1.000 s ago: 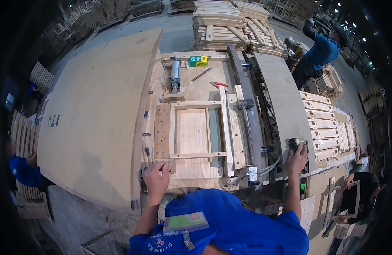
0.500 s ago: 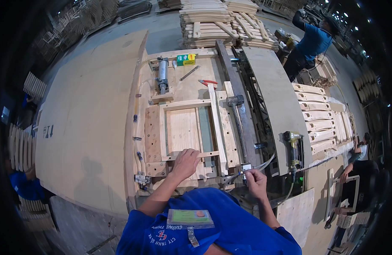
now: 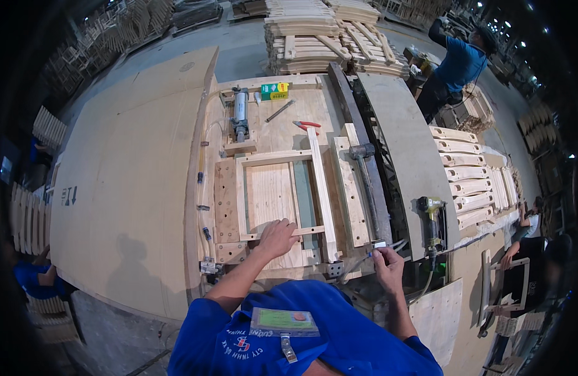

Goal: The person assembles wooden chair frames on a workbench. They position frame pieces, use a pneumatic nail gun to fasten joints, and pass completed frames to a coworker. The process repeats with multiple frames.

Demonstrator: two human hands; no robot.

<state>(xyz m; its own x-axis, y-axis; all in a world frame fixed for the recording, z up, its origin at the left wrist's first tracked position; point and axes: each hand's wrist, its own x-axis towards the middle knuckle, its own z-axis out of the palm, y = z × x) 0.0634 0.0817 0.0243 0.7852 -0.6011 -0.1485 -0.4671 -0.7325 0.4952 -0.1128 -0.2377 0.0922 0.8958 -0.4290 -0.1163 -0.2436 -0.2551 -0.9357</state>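
A pale wooden frame (image 3: 274, 155) lies in a press jig on the bench, its long right rail reaching past the corners. Across its near rail rests my left hand (image 3: 278, 239), fingers curled over the wood. My right hand (image 3: 388, 268) is closed at the small silvery hand valve (image 3: 378, 244), where hoses come in; the fingers partly hide it. Right of the frame stands a drilled wooden pressing block (image 3: 351, 200), with a gap between them. A hammer (image 3: 363, 152) lies along the metal beam beside that block.
Behind the frame are an air cylinder (image 3: 240, 114), a green-and-yellow box (image 3: 274, 91), a metal rod (image 3: 280, 111) and red-handled pliers (image 3: 306, 126). A nail gun (image 3: 433, 220) lies on the right-hand board. Curved slats (image 3: 467, 172) are stacked beyond it. A co-worker (image 3: 455, 66) stands at the far right.
The pressing block has shifted right, away from the frame, and the beam and hammer have moved with it. My right hand has gone slightly right with the valve. My left hand stays on the frame.
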